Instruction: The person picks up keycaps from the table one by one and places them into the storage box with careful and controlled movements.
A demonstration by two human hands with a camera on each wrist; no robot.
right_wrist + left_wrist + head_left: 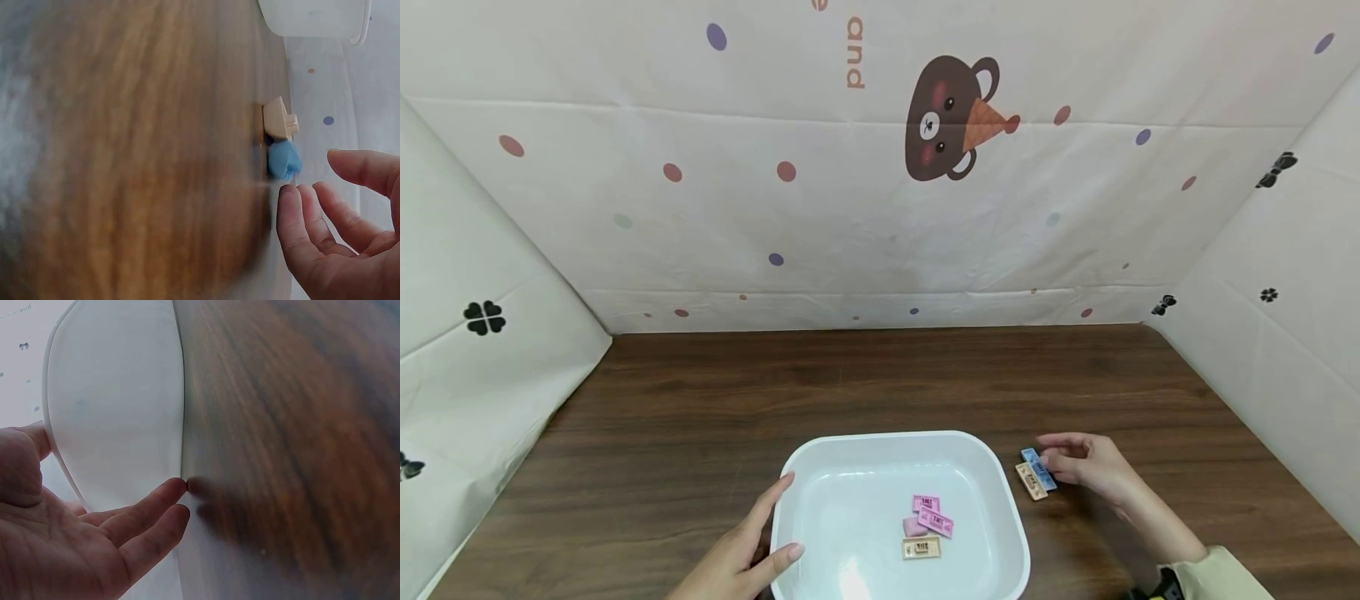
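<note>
At the left side of a white tray (827, 438), my left hand (748, 542) holds the rim, with the thumb over its edge and other fingers against the outer wall (119, 394). To the tray's right, a small blue printed piece (1039, 469) and a small beige printed piece (1031, 482) lie side by side on the table. My right hand (1086, 462) is at the blue piece, fingertips close beside it and thumb apart in the right wrist view. There, the beige piece (275, 119) shows a small knob.
Inside the tray lie several small pink pieces (936, 522) and a beige one (921, 547) with dark print. The dark wooden table (850, 375) is bordered by white patterned sheets at the back (850, 217) and both sides.
</note>
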